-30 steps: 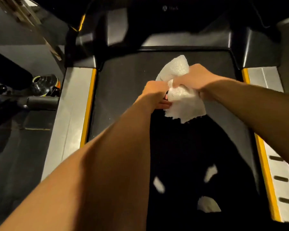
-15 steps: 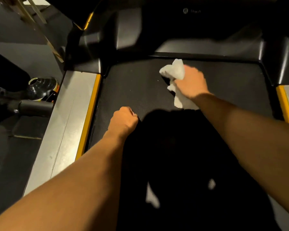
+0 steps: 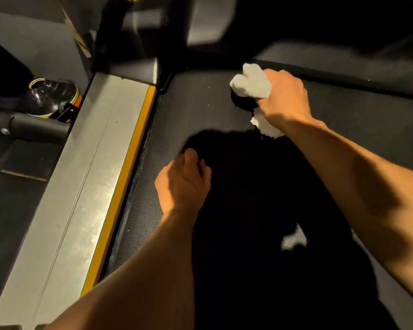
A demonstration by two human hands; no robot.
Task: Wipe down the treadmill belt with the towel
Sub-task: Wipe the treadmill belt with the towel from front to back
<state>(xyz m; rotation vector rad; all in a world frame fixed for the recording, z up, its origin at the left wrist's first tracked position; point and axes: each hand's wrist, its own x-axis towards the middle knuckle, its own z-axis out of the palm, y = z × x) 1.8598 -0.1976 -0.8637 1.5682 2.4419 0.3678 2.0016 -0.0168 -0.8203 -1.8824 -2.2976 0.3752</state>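
A crumpled white towel point(image 3: 250, 84) sits on the black treadmill belt point(image 3: 196, 108) near its front end. My right hand point(image 3: 284, 98) grips the towel, with one bunch sticking out ahead of the fingers and a corner showing under the wrist. My left hand point(image 3: 184, 184) hovers over the belt closer to me, left of centre, its fingers curled into a loose fist with nothing in it. My own dark shadow covers the middle of the belt.
A silver side rail point(image 3: 86, 175) with a yellow edge strip point(image 3: 124, 172) runs along the belt's left. The black motor hood point(image 3: 320, 53) borders the belt's front. Left of the rail stand a clear bottle point(image 3: 53, 96) and a black bar point(image 3: 34, 128).
My left hand let go of the towel and drew back toward me. The right hand carried the towel forward along the belt, toward the hood. The view shifted left.
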